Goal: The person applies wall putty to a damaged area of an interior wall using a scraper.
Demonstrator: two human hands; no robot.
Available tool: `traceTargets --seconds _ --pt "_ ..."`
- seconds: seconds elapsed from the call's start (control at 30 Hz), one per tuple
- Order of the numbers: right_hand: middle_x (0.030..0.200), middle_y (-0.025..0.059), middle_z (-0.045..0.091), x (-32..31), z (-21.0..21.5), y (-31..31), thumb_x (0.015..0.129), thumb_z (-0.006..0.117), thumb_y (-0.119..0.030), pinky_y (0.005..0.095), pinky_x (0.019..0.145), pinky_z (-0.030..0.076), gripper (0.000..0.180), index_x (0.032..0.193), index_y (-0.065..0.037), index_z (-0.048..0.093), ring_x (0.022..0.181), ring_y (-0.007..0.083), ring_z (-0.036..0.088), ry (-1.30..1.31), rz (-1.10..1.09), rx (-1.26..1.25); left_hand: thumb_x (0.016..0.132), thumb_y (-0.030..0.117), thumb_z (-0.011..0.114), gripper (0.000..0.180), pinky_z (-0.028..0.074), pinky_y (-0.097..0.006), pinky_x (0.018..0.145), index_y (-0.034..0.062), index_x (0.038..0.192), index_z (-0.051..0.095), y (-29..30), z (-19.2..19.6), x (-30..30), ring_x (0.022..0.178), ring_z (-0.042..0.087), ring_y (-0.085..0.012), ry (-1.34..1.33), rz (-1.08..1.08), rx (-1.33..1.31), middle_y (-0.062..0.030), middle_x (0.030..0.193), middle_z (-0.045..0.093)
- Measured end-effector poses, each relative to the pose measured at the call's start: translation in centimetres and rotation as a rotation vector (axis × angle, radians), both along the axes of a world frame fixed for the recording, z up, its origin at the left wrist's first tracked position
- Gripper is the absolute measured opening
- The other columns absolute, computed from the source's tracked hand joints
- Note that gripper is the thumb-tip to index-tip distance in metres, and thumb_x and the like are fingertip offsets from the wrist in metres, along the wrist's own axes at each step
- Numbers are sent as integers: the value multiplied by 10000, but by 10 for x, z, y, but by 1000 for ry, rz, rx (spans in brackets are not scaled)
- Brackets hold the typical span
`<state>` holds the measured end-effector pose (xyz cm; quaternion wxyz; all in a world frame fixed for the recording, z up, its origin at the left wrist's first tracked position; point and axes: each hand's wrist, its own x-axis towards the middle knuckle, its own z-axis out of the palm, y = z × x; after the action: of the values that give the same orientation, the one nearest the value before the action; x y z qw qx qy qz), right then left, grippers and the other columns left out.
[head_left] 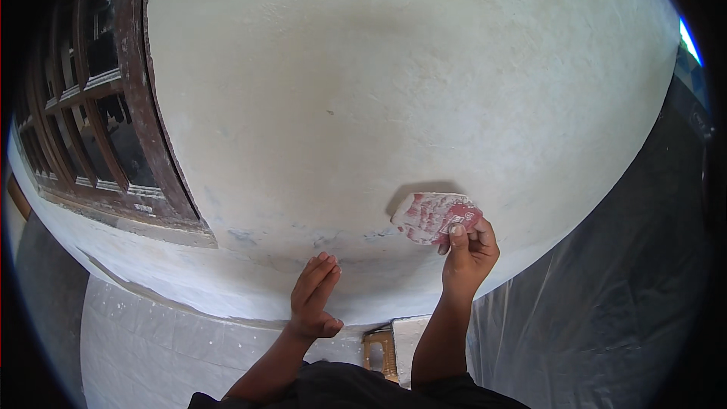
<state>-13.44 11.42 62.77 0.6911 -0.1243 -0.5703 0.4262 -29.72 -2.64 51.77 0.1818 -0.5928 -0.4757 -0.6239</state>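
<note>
My right hand (469, 252) pinches a flat red putty scraper (433, 216) by its right side, thumb on top. White filler is smeared over most of the scraper's face. Its far edge lies at or very near the pale plastered wall (326, 113), casting a shadow; whether it touches I cannot tell. To the left, my left hand (314, 297) is held up empty, fingers stretched out and thumb apart. Its fingertips are close to the lower wall, near some bluish-grey patches (242, 236); contact is unclear.
A brown wooden window frame (148, 106) with dark panes fills the left. Grey sheeting with white specks (166, 326) covers the floor. Dark plastic sheeting (606, 288) hangs or lies on the right. Between my arms, low down, stands a tan plastic stool (380, 354) beside a pale slab (407, 341).
</note>
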Motion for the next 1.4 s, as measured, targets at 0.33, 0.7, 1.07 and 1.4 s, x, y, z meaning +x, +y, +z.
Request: traceTargets --seconds 0.33,0.7,1.07,1.4 --pt "780 47 646 -5 0 -5 889 633 -78 196 472 376 176 1024 31 607 566 46 499 4 54 -47 916 609 352 763 403 -486 1017 -79 1131 600 -3 3 2 1170 544 -385 8 16 -5 -224 1209 575" --pt "795 47 667 6 -7 1 858 680 -57 180 526 404 219 1044 39 616 585 47 519 49 64 -71 920 617 337 774 402 -483 1019 -77 1143 595 0 3 3 1174 541 -386 4 12 -2 -223 1213 575" --pt "784 19 641 14 -14 9 870 672 -86 186 507 341 211 1036 31 614 584 29 448 128 39 -78 919 616 340 777 395 -484 1024 -84 1142 595 1 -2 7 1180 537 -384 -4 -4 4 -228 1211 576" --pt "784 35 663 11 -17 12 854 688 -55 188 528 375 229 1051 38 622 602 37 492 47 86 -142 922 600 340 759 403 -482 1017 -81 1129 603 1 -1 5 1172 544 -382 12 20 13 -227 1199 583"
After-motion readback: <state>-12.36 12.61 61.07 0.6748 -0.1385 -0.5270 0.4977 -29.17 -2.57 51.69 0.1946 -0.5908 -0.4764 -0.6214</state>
